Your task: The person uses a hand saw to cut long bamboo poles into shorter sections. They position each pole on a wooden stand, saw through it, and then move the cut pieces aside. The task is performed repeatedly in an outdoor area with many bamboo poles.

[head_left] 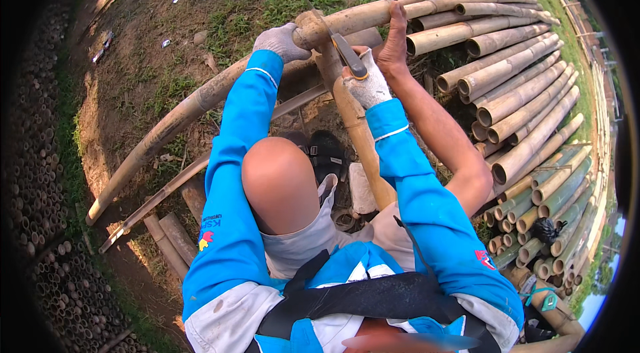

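Observation:
A bamboo pole (pixel 360 18) lies crosswise in front of me, its near-left end on top of an upright bamboo post (pixel 357 126). My left hand (pixel 283 43), in a pale work glove, is closed on the pole by that end. In my gloved right hand (pixel 369 86) is a handsaw (pixel 349 57) with a dark handle edged in orange. Its thin blade points up and left and crosses the pole just right of my left hand. From the right, another person's bare hand (pixel 393 46) steadies the pole, thumb up.
A long bamboo rail (pixel 167 120) slopes down to the left. Stacked bamboo poles (pixel 520 76) fill the right side, some greenish lower down. Many cut bamboo pieces (pixel 53 173) cover the far left. Litter dots the dirt and grass. A pale block (pixel 362 190) sits by my sandalled foot.

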Tool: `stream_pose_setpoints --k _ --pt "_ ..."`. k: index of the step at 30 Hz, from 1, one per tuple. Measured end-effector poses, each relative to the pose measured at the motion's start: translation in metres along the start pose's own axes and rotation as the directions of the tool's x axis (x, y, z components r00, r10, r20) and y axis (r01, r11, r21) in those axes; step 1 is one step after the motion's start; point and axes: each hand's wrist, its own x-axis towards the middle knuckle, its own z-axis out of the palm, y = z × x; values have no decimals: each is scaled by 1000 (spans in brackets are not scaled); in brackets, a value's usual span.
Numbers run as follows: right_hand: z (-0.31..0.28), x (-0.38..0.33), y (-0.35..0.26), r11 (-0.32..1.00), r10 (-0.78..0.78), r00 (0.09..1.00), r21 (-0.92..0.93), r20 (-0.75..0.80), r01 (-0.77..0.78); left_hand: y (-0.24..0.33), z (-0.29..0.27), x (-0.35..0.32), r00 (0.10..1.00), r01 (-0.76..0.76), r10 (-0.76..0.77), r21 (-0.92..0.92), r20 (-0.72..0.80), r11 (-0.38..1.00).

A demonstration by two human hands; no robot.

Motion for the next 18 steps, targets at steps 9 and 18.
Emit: stream_pose_setpoints --k 9,18 --pt "-88 -228 -70 981 21 999 -192 -27 -26 -5 -1 5 998 -14 16 -35 63 999" --pt "9 -2 33 988 35 996 149 77 -46 0 2 -4 1000 -18 18 20 7 1000"
